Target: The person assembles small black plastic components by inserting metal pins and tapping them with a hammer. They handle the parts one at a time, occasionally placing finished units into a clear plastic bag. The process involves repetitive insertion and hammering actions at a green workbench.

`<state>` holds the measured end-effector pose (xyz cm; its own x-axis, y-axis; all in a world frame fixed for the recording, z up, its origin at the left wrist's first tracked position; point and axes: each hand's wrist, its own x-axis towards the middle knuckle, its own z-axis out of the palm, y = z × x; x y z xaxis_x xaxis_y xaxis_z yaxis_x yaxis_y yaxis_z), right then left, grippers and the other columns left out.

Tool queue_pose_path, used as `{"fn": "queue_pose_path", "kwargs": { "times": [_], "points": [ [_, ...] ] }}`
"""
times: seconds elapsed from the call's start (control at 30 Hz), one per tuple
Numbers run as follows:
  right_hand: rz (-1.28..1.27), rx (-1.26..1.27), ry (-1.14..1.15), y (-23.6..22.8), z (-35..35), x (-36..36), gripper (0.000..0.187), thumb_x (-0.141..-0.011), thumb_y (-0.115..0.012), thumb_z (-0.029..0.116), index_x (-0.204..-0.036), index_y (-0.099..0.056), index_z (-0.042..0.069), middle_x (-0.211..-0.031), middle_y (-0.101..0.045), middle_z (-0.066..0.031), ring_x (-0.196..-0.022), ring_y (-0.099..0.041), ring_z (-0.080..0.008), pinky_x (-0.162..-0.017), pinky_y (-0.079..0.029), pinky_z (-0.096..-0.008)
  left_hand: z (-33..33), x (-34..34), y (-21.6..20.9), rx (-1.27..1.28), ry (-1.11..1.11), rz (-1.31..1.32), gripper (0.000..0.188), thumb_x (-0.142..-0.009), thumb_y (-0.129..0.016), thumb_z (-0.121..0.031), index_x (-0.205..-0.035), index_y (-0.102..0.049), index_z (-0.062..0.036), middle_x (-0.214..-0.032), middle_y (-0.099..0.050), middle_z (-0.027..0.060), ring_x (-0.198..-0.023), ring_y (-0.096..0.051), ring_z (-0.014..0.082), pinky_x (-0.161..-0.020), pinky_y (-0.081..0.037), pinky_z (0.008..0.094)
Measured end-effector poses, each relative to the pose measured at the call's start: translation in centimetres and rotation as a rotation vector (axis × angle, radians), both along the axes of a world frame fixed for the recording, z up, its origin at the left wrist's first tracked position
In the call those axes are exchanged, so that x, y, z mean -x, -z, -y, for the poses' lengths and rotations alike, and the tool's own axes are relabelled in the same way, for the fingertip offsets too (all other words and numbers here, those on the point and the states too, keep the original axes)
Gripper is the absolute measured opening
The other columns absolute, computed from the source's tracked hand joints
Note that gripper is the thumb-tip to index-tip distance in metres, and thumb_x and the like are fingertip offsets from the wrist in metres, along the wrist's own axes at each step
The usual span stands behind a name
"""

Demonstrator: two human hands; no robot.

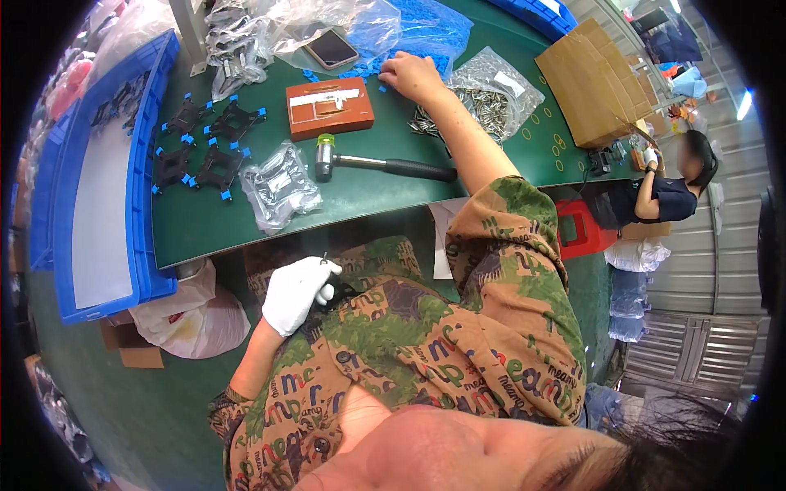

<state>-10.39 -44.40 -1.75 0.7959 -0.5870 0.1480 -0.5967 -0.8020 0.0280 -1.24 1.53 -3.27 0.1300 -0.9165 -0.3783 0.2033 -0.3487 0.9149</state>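
My left hand (pixel 296 295), in a white glove, is closed in front of my body, below the table edge. A dark part (pixel 341 295) shows beside its fingers, mostly hidden against my patterned shirt. My bare right hand (pixel 413 78) reaches across the table to the small blue plastic pieces (pixel 370 69). Its fingertips are drawn together, and whatever lies between them is too small to make out. Near it are an orange-red box (pixel 330 108) and a clear bag of metal screws (pixel 489 110).
A black-handled mallet (pixel 385 164) lies near the table edge beside a bagged part (pixel 282 186). Several black brackets with blue corners (pixel 219 168) sit at left by a blue crate (pixel 143 237). Beyond are a phone (pixel 332 49) and cardboard box (pixel 594 86); a person (pixel 659 196) works at right.
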Motion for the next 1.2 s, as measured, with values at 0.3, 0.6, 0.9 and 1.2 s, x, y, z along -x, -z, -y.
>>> {"fn": "queue_pose_path", "kwargs": {
  "times": [0.3, 0.6, 0.9, 1.2],
  "points": [
    [-0.011, 0.002, 0.036, -0.4, -0.1, 0.0, 0.023, -0.098, -0.066, 0.036, -0.109, -0.077, 0.020, -0.112, -0.071, -0.0050, -0.111, -0.068, -0.0292, -0.093, -0.045, -0.0544, 0.3, 0.0, -0.7, 0.011, 0.022, 0.040, 0.027, -0.107, -0.057, -0.021, -0.110, -0.073, 0.0014, -0.078, -0.069, 0.0045, -0.064, -0.062, 0.0089, -0.061, -0.051, 0.0240],
    [0.629, -0.669, -0.111, -4.0, -9.1, 1.9, 0.019, -0.096, -0.073, 0.019, -0.106, -0.075, 0.003, -0.085, -0.070, -0.0024, -0.076, -0.061, -0.0066, -0.072, -0.053, -0.0269, 0.2, 0.0, -1.1, -0.008, 0.029, 0.067, 0.025, -0.105, -0.060, -0.019, -0.106, -0.074, 0.0011, -0.075, -0.069, 0.0025, -0.064, -0.062, 0.0066, -0.061, -0.050, 0.0232],
    [0.368, -1.119, -0.602, -2.6, -26.7, 6.7, 0.026, -0.098, -0.069, 0.010, -0.122, -0.067, 0.002, -0.101, -0.068, -0.0104, -0.093, -0.067, -0.0244, -0.084, -0.053, -0.0337, 0.3, 0.7, -1.5, -0.033, 0.105, 0.153, 0.025, -0.104, -0.061, -0.023, -0.106, -0.076, -0.0024, -0.075, -0.069, 0.0009, -0.065, -0.061, 0.0069, -0.062, -0.050, 0.0235],
    [0.277, -1.347, -0.475, -1.5, -28.1, 7.4, 0.021, -0.100, -0.069, 0.017, -0.116, -0.065, 0.004, -0.096, -0.068, -0.0056, -0.087, -0.064, -0.0152, -0.079, -0.052, -0.0325, 0.1, 0.6, -1.4, 0.075, 0.162, 0.366, 0.034, -0.106, -0.056, -0.035, -0.098, -0.074, -0.0071, -0.071, -0.069, 0.0062, -0.063, -0.065, 0.0201, -0.065, -0.053, 0.0350]
  ]
}}
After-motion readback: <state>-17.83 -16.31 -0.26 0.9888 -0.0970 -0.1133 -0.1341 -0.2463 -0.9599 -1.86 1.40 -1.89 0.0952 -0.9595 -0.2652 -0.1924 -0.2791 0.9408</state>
